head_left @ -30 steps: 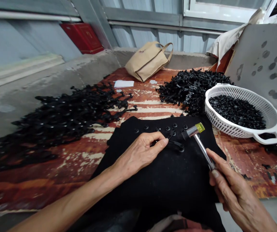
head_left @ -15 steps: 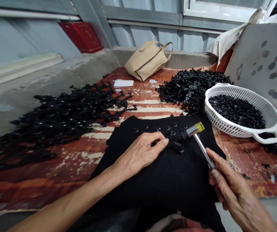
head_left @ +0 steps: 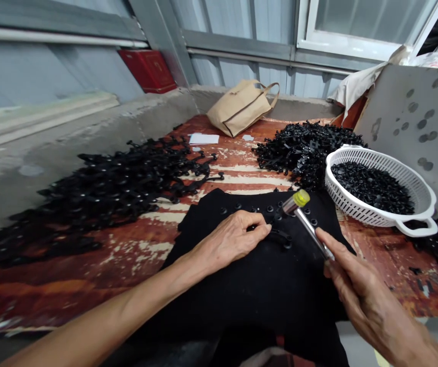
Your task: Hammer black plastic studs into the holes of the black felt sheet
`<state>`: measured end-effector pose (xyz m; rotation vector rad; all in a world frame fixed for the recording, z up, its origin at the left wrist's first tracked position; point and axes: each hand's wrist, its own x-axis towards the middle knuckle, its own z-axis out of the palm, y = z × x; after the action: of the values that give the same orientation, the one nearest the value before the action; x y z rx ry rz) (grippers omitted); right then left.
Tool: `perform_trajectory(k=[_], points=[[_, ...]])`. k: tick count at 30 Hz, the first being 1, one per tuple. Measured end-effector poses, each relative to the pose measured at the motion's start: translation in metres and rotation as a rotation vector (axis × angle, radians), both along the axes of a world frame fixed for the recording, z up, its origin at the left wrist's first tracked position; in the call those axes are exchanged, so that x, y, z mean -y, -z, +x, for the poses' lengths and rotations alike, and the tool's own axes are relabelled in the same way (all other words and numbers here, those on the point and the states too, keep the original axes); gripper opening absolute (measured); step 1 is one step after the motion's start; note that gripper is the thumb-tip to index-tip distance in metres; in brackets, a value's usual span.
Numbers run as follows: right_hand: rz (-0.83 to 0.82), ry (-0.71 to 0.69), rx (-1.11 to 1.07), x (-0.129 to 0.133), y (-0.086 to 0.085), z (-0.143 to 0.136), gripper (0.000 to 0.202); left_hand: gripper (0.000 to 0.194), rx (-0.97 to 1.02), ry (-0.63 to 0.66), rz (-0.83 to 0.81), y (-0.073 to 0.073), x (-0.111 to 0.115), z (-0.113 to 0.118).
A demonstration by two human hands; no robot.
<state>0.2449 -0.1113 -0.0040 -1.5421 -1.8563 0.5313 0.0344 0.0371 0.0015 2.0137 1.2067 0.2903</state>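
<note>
My right hand (head_left: 356, 280) is closed round the metal handle of a small mallet (head_left: 312, 232), whose head has a yellow-green face turned up and away. The dark lower end of that head hangs over or against a black part just beyond my left fingers; contact is hard to make out. My left hand (head_left: 238, 237) is closed, thumb and finger pinching a black plastic arm piece (head_left: 280, 237) with a round end. Beneath both lies a black cloth (head_left: 249, 290), with several small round black caps (head_left: 270, 209) in rows along its far part.
Black plastic pieces lie in a heap (head_left: 127, 183) at left and another heap (head_left: 306, 150) at the back. At right stands a white basket (head_left: 379, 221) holding small black parts. A tan bag (head_left: 242, 107) and white paper (head_left: 203, 138) lie toward the back wall.
The mallet head has swung left and tipped, moving closer to my left fingers. My left hand keeps its pinch on the arm piece. The whole view has shifted slightly.
</note>
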Motion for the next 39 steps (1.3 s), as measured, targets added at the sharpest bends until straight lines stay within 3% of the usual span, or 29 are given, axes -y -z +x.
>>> perform_trajectory(k=[4, 9, 17, 21, 23, 28, 33, 39], points=[[0.146, -0.003, 0.157, -0.017, -0.004, -0.002, 0.063, 0.039, 0.01, -0.004, -0.011, 0.002, 0.0, 0.001], [0.054, 0.005, 0.443, -0.032, 0.003, 0.0, 0.065, 0.036, 0.043, 0.017, -0.024, 0.004, -0.002, 0.001], [0.297, 0.008, 0.238, -0.026, -0.011, -0.003, 0.064, 0.035, 0.047, 0.023, -0.109, 0.005, -0.006, -0.002], [0.09, -0.009, 0.427, -0.031, -0.005, 0.0, 0.064, 0.034, 0.068, 0.041, -0.079, 0.002, -0.005, -0.002], [0.085, -0.021, 0.369, -0.03, -0.006, 0.001, 0.065, 0.033, 0.078, 0.036, -0.079, 0.002, -0.006, -0.003], [0.302, 0.005, 0.132, -0.02, -0.009, -0.002, 0.071, 0.031, 0.078, 0.05, -0.101, 0.005, -0.008, -0.003], [0.125, -0.011, 0.048, -0.019, 0.006, -0.003, 0.058, 0.035, 0.088, 0.024, -0.089, 0.003, -0.007, -0.003], [-0.134, 0.279, -0.307, -0.004, 0.021, -0.005, 0.046, 0.038, 0.14, 0.027, -0.125, -0.002, -0.005, -0.002]])
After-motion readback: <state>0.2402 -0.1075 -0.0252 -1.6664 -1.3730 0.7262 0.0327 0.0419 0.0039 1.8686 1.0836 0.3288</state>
